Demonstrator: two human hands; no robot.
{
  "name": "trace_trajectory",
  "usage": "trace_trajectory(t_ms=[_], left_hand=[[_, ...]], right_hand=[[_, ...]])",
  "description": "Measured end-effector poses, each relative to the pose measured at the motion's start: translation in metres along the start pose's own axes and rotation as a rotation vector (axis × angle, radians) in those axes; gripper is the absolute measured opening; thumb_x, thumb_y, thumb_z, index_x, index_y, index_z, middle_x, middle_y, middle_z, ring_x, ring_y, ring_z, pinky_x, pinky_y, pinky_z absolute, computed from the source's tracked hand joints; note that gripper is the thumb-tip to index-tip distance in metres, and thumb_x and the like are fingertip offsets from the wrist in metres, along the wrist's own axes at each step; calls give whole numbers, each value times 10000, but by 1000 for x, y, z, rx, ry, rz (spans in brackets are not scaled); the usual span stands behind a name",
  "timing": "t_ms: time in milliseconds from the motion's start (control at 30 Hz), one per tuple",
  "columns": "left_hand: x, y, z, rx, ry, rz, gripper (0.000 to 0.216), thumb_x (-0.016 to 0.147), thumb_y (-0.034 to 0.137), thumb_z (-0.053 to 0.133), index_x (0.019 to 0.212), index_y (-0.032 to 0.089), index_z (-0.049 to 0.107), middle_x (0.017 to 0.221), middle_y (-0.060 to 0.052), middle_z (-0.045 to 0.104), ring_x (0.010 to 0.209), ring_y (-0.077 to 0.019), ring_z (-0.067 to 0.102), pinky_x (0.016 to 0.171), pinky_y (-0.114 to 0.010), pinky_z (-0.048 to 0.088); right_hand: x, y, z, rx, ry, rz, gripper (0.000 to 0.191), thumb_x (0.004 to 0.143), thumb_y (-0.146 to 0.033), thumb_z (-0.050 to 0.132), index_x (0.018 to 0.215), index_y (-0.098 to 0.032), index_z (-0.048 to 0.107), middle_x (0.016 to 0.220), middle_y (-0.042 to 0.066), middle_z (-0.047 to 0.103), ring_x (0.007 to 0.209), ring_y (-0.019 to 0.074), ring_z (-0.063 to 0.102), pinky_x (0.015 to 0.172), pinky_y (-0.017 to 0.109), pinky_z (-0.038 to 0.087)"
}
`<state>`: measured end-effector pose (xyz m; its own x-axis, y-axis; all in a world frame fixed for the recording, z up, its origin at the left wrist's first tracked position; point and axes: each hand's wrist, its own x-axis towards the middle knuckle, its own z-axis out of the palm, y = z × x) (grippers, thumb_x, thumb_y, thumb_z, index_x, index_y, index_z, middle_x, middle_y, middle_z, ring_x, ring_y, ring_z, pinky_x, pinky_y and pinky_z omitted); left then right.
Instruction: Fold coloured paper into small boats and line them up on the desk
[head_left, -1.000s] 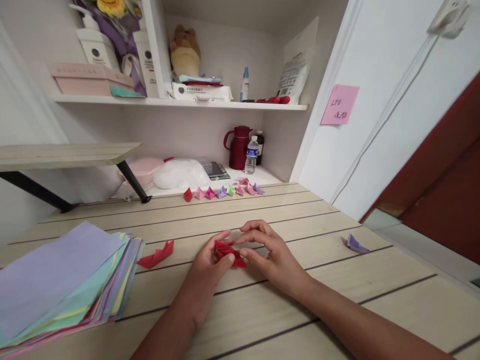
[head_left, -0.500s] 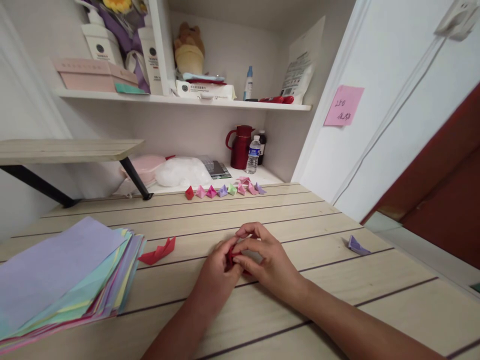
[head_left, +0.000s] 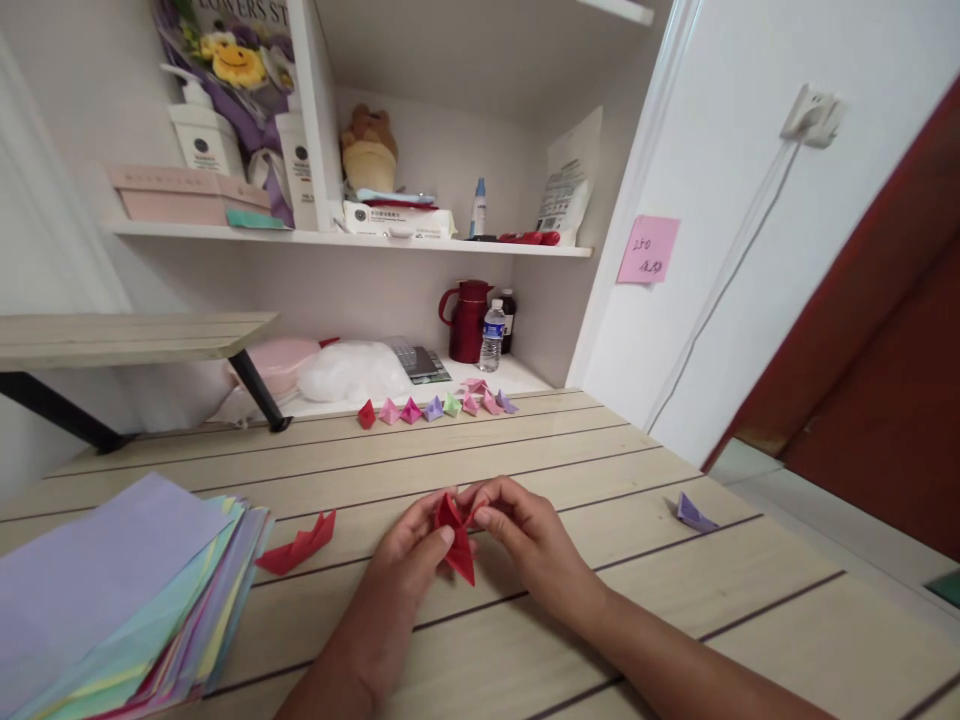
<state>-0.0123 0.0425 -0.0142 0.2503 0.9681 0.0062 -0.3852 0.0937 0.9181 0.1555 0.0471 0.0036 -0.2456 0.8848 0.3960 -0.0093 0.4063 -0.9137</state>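
Observation:
A folded red paper piece [head_left: 457, 535], with pointed ends, is held between my two hands just above the table. My left hand [head_left: 409, 545] grips its left side, thumb pressed on the near face. My right hand [head_left: 517, 525] pinches its upper right corner between thumb and fingers. To the left of my hands lies a red paper boat [head_left: 298, 546], beside a stack of coloured paper sheets [head_left: 112, 570] with a lilac sheet on top. A purple paper boat [head_left: 695, 514] rests far to the right.
Several small folded paper boats [head_left: 410, 410] stand in a row along the table's back edge. Behind them are a clear water bottle [head_left: 491, 338], a dark red jug [head_left: 468, 320] and a white plastic bag [head_left: 354, 373]. A raised wooden shelf [head_left: 135, 338] stands at the left.
My hands have drawn slightly apart and turned, so the red paper, mostly hidden before, now shows between them with a point downward. The camera view has tilted up and shifted.

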Motion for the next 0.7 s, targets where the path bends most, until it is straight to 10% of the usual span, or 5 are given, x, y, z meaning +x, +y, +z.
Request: trace_trajectory(t_ms=[367,700], left_hand=[[-3,2,8,7,56,-13,370,742,385,712,1050,181,692,927,-72,752,795,-165,670,793,-290,492],[-8,-7,23,369,117,109,233,720,243,661,940,201,726,857,-50,743,774,-189,665,785,-310,512]], right_hand=[[4,9,-1,320,45,239,303,854,-462,684,847,-206,523,705,-3,655,651,153,621,656,287,485],[-8,-4,-8,-135,-64,68,386,942,-428,549,1293,-273,506,1226,71,559,1127,231,542,917,366,463]])
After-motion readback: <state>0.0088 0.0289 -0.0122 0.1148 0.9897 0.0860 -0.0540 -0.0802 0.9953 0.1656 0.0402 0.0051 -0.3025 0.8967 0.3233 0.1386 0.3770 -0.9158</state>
